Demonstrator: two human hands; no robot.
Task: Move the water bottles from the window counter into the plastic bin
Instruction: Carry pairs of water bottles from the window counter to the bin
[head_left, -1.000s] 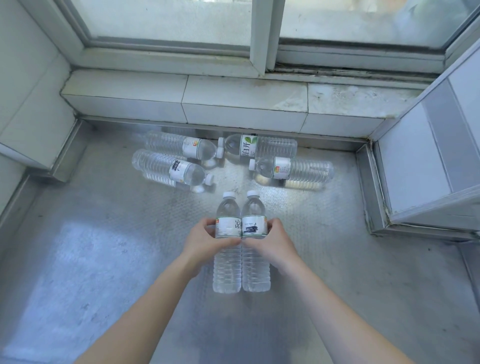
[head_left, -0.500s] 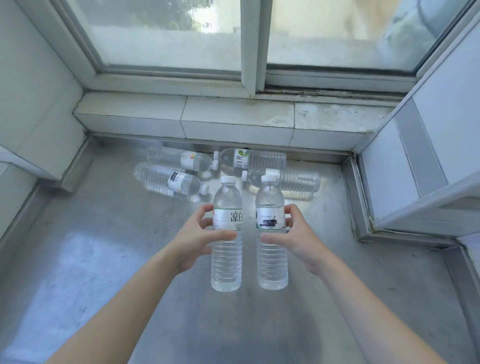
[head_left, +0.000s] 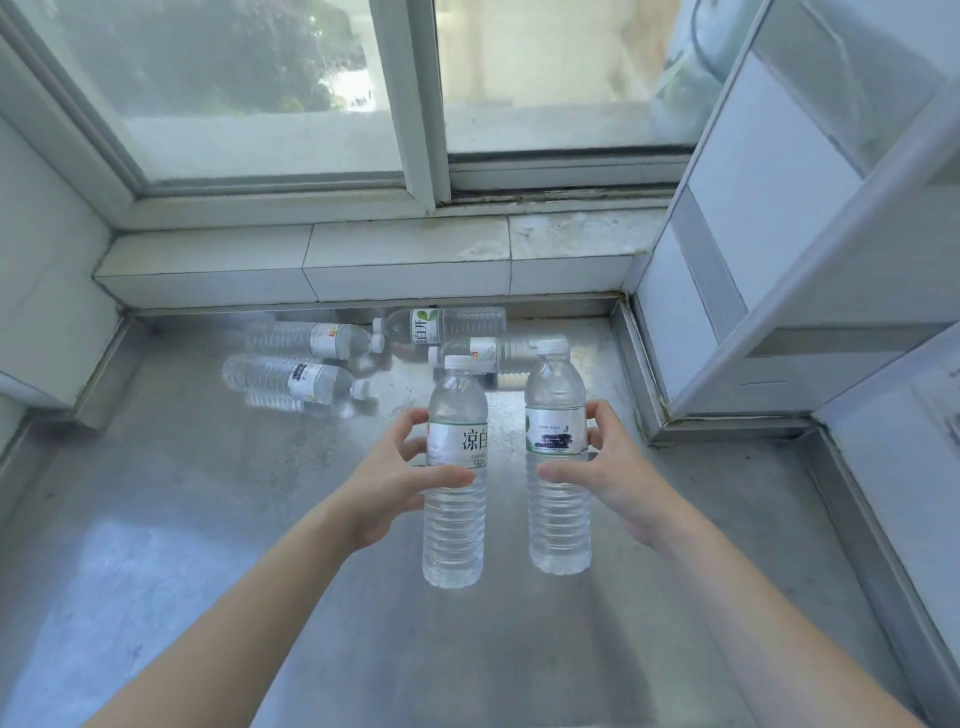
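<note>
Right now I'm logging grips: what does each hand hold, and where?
Each grips one upright clear plastic water bottle at its label: left hand the left bottle, right hand the right bottle.

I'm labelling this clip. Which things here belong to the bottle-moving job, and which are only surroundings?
Part of the job:
- bottle in left hand, gripped by the left hand
- bottle in right hand, gripped by the right hand
- four bottles lying on the counter
- the steel counter

Surroundings:
- window
- tiled ledge

The bin is not in view.

The left hand (head_left: 387, 480) grips one upright bottle (head_left: 455, 473). The right hand (head_left: 605, 470) grips another (head_left: 556, 457) just beside it. Four bottles (head_left: 301, 382) lie beyond both hands.
</note>
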